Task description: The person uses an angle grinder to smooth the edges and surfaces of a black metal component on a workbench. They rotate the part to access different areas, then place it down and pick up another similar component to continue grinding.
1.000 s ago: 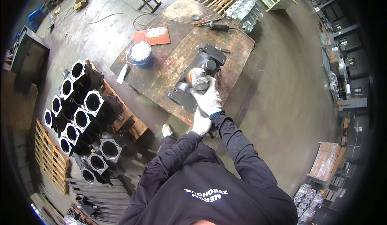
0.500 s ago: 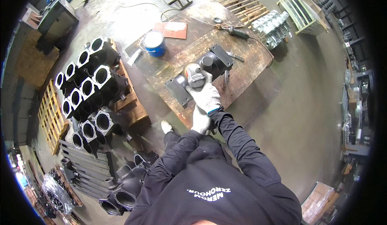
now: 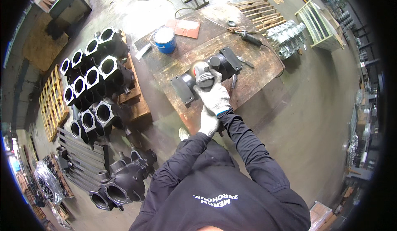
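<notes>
Both my gloved hands are closed on an angle grinder point(image 3: 204, 78) with a silver-grey head. My right hand point(image 3: 216, 97) grips it just behind the head. Closer to my body, my left hand point(image 3: 209, 121) wraps round its rear part, which is mostly hidden. The grinder's head is over the black metal pipe piece point(image 3: 228, 63), beside its short round neck point(image 3: 214, 61). A flat flange plate with bolt holes sits at each end of this piece. Whether the disc touches the metal is hidden under the head.
The pipe piece lies on a worn wooden table point(image 3: 256, 75). Around it are a blue bucket point(image 3: 166, 47), reddish sheets point(image 3: 187, 28), a corded power tool point(image 3: 250, 38) and a slim tool point(image 3: 234, 81). Black castings point(image 3: 93, 75) stand on pallets at left. Metal parts point(image 3: 286, 37) stand beyond the table.
My view has turned a little, so the table and castings sit differently in the picture. Both hands keep their hold on the grinder, which stays near the neck of the pipe piece.
</notes>
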A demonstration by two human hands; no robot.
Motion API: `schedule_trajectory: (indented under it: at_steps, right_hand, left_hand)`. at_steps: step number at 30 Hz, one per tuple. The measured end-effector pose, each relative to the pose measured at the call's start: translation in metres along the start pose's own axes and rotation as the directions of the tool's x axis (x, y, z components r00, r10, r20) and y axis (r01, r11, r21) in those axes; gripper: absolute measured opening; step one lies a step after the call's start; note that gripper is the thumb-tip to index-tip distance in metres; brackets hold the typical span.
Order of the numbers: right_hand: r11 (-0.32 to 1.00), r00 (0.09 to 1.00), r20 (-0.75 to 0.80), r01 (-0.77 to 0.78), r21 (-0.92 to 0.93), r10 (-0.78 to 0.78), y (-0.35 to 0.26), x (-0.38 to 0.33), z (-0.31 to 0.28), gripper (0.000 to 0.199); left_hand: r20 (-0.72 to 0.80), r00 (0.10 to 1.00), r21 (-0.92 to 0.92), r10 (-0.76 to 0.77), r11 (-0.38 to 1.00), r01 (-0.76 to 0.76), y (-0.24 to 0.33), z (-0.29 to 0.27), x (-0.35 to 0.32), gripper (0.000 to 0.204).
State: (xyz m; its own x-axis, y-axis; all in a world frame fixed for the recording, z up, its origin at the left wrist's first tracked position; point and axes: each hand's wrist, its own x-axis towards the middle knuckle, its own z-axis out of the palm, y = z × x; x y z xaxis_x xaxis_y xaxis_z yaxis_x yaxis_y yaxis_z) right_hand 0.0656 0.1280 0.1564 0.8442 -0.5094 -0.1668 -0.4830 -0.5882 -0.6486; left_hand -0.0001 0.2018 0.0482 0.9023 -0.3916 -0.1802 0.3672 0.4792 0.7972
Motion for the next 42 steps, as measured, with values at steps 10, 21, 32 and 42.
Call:
schedule_trajectory:
  at_steps: [10,21,32,42]
  right_hand:
    - [0.992,0.981,0.147,0.124,0.028,-0.127,0.03,0.01,-0.022,0.09]
    - [0.971,0.895,0.377,0.213,0.109,-0.239,0.063,0.035,-0.06,0.089]
    - [0.933,0.845,0.397,0.342,0.116,-0.359,0.076,0.044,-0.072,0.085]
    - [0.908,0.786,0.462,0.399,0.127,-0.41,0.086,0.056,-0.084,0.085]
  left_hand:
    - [-0.239,0.969,-0.025,-0.062,0.998,0.057,-0.043,0.035,0.001,0.05]
    - [-0.467,0.877,0.187,0.114,0.982,-0.029,-0.079,0.097,0.009,0.056]
    - [-0.513,0.849,0.079,0.122,0.992,-0.095,-0.096,0.117,0.02,0.056]
    - [-0.612,0.779,0.094,0.137,0.99,-0.101,-0.106,0.143,0.027,0.052]
